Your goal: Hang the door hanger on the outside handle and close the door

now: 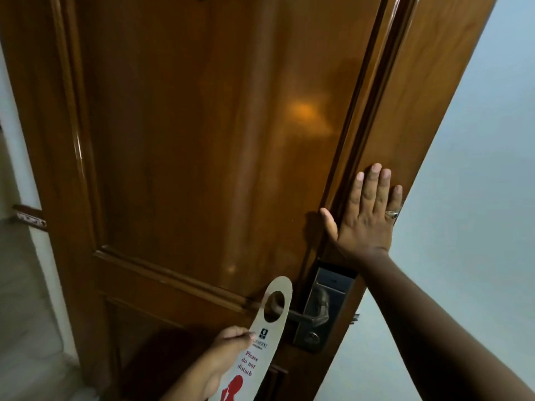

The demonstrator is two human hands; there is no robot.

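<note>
The "Please do not disturb" door hanger is pinched at mid-length by the closed left hand, its round hole brought up to the free end of the lever handle near the latch edge of the wooden door; whether the lever has entered the hole cannot be told. The right hand is laid open and flat, holding nothing, against the door's edge above the lock plate. If the card is released before being slid fully over the lever, it could slip off; a door swing could also misalign hole and lever.

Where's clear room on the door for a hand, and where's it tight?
Free: the big upper panel, between the left frame and right hand. Crowded: lower right, where handle, lock plate, door hanger and left hand bunch.
</note>
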